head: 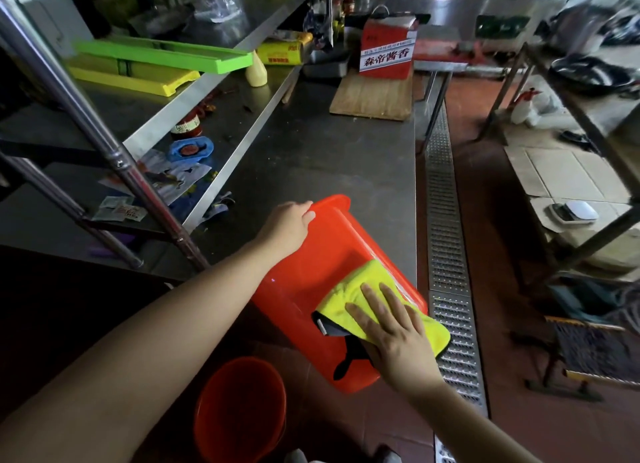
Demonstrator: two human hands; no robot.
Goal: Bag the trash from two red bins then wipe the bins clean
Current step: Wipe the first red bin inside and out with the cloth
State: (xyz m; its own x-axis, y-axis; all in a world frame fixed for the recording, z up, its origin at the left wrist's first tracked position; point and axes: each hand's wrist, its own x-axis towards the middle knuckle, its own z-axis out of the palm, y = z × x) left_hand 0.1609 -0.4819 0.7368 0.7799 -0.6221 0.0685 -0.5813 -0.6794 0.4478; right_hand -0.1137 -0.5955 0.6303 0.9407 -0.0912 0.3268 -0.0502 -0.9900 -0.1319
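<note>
Over steel counter (pixel 311 157), left hand (pixel 289 225) grips red bin (pixel 311 272); right hand (pixel 391 327) presses cloth (pixel 353 289) flat-fingered.

Red-orange bin (pixel 311 254), yellow cloth (pixel 349 296) edged in black, red round bucket (pixel 239 410), lime-green tray (pixel 162 55)

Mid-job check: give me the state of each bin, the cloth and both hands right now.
Rectangular red plastic bin: tilted, held off the floor, no trash visible.
Round red plastic bin: upright on the floor.
Yellow microfibre cloth: pressed flat against the rectangular bin.
Left hand: grips the bin's rim.
Right hand: fingers straight, presses the cloth.
</note>
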